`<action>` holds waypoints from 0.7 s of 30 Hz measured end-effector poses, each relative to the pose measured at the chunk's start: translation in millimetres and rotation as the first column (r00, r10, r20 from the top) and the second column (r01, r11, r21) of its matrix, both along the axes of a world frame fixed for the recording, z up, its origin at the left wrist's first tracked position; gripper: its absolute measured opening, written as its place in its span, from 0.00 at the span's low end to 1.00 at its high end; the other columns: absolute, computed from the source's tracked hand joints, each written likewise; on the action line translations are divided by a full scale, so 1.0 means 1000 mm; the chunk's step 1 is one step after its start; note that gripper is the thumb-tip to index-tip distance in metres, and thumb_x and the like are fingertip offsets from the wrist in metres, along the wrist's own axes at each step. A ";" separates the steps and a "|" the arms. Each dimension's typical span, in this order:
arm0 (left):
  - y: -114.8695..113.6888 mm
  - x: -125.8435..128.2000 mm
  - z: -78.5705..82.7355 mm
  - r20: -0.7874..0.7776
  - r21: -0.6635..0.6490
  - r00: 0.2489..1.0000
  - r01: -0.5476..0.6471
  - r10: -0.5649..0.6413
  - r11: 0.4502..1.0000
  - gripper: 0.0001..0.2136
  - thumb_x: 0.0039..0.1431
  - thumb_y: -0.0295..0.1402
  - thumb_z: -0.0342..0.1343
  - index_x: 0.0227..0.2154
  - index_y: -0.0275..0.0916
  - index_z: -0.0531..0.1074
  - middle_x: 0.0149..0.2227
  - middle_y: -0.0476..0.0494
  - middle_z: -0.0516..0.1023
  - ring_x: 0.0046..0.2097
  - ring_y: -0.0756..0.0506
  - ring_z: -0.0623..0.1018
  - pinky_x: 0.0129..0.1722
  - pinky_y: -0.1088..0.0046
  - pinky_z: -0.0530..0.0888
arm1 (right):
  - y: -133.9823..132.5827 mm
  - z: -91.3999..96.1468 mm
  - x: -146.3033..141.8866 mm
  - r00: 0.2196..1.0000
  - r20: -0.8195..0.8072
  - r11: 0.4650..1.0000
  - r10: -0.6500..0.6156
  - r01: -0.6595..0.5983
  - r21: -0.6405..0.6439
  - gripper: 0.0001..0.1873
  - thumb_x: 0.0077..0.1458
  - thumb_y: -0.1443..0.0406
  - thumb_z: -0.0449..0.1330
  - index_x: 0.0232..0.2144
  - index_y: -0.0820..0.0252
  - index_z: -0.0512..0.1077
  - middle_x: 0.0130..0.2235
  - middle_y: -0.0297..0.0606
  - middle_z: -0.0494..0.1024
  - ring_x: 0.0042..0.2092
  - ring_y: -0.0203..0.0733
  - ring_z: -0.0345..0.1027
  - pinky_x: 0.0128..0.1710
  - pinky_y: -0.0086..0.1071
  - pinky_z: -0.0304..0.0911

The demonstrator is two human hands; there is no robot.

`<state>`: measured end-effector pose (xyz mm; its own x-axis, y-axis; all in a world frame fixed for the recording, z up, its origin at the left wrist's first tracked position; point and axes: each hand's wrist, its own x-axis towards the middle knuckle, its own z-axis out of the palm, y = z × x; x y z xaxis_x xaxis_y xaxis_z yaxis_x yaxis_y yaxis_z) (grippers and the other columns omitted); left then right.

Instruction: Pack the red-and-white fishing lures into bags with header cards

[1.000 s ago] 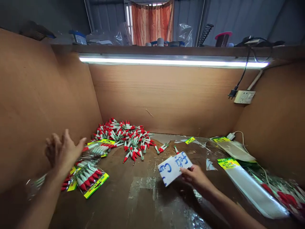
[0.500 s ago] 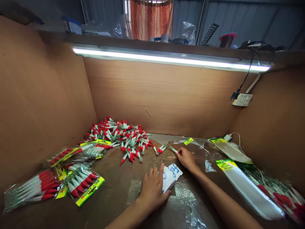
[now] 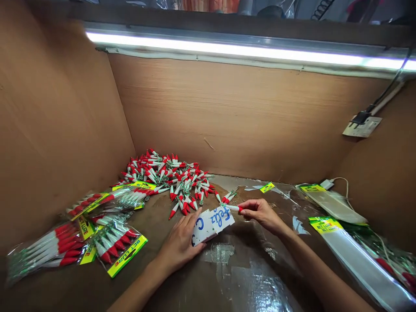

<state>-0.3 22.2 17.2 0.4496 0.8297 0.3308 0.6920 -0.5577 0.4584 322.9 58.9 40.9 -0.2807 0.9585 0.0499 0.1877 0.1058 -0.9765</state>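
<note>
My left hand rests on the brown worktop with its fingers closed round the near edge of a white card with blue handwriting. My right hand pinches a single red-and-white lure at its red tip, just right of the card's far corner. A big pile of loose red-and-white lures lies behind the card against the back wall.
Filled lure packets with yellow labels lie at the left. Empty clear bags with yellow headers lie at the right, beside a white plug and cable. Brown board walls close in three sides; a wall socket hangs at the right.
My left hand came from the far left onto the card and took hold of it. My right hand let the card go, reached forward and picked up one lure. The view tilted down.
</note>
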 end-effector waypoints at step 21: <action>-0.011 0.004 0.015 -0.042 0.031 0.989 0.144 -0.143 0.989 0.48 0.47 0.27 0.62 0.69 0.51 0.44 0.61 0.42 0.67 0.58 0.35 0.69 0.58 0.53 0.67 | -0.018 0.007 -0.044 0.782 0.620 0.730 -0.060 -0.389 0.562 0.10 0.67 0.63 0.55 0.43 0.54 0.76 0.42 0.38 0.78 0.45 0.42 0.66 0.46 0.34 0.61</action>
<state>3.5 11.5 32.0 0.5769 0.7442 0.3368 0.6209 -0.6674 0.4112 279.3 40.4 47.5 -0.6169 0.6826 0.3918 0.5807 0.7308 -0.3588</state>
